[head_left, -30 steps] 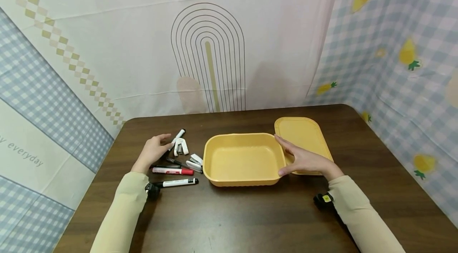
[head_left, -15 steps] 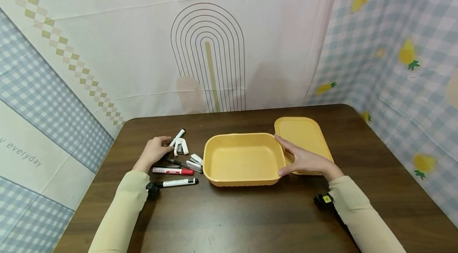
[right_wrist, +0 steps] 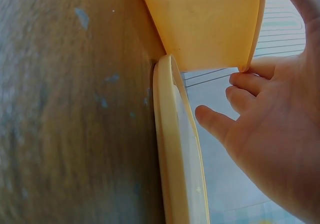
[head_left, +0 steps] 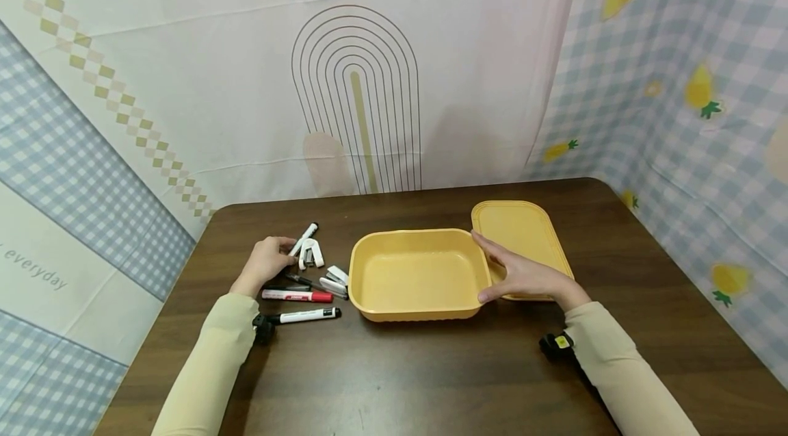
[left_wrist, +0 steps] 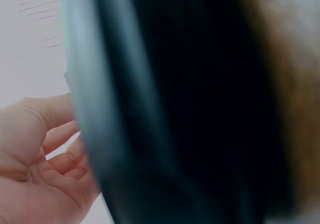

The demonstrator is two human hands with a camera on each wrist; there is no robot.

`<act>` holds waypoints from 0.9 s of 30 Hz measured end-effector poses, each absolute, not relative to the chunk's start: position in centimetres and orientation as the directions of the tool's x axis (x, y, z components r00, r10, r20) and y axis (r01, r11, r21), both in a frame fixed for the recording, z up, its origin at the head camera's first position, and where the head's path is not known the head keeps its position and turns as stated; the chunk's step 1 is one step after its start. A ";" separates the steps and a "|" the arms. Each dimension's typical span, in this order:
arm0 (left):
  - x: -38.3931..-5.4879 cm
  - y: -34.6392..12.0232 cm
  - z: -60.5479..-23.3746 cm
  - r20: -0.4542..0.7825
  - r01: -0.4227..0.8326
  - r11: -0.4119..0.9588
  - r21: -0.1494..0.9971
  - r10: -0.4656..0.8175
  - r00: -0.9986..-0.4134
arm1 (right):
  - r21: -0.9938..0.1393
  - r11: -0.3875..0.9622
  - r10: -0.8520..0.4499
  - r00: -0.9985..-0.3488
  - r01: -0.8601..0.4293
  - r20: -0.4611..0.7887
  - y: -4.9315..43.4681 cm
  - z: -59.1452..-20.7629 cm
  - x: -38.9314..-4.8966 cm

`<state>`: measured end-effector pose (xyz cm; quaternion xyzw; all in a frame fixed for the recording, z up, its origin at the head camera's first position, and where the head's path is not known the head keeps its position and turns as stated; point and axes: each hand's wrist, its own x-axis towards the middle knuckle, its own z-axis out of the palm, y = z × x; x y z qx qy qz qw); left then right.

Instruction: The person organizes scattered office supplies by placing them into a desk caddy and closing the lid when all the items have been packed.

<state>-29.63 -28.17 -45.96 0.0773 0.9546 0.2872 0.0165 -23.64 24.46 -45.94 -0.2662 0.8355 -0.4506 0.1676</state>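
Note:
My left hand [head_left: 266,261] is at the left of the table, thumb and fingers pinching the lower end of a white marker [head_left: 306,236] with a black cap. Beside its fingertips lies a white arch-shaped item [head_left: 310,253] with metal inside, perhaps a staple remover. In the left wrist view a blurred dark shape hides the left fingertips. My right hand [head_left: 523,275] spans the right end of a yellow container [head_left: 421,316], thumb and forefinger spread against its rim. The right wrist view has the right fingers fairly straight, touching the container's corner.
Near the left hand lie a red marker [head_left: 295,296], another white marker [head_left: 308,315], dark pens [head_left: 300,278] and a white stapler-like item [head_left: 334,280]. A yellow lid [head_left: 520,231] lies behind the right hand. Fabric hangs behind the table.
The left thumb and fingers have drawn together around the white marker's lower end, with a slight shift of the hand. The right hand and the container look unmoved.

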 end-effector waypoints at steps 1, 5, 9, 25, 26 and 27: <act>-29.6 -28.2 -46.0 0.015 0.138 0.823 0.551 0.155 -0.988 | -0.842 0.453 -0.595 -0.802 -0.293 -0.040 24.5 -45.9 -23.6; -29.7 -28.3 -46.1 0.025 0.146 0.822 0.551 0.159 -0.987 | -0.842 0.451 -0.596 -0.802 -0.296 -0.037 24.5 -45.9 -23.6; -29.7 -28.6 -46.1 0.028 0.153 0.817 0.556 0.166 -0.986 | -0.840 0.453 -0.597 -0.801 -0.298 -0.037 24.5 -45.9 -23.6; -29.4 -28.8 -45.6 0.000 0.105 0.801 0.590 0.131 -0.991 | -0.855 0.433 -0.608 -0.793 -0.287 -0.042 24.5 -45.8 -23.5; -29.4 -28.8 -45.6 -0.005 0.096 0.796 0.598 0.123 -0.992 | -0.855 0.433 -0.606 -0.794 -0.286 -0.042 24.5 -45.8 -23.5; -29.5 -28.8 -45.6 -0.010 0.085 0.790 0.607 0.114 -0.993 | -0.854 0.434 -0.606 -0.795 -0.286 -0.041 24.5 -45.7 -23.5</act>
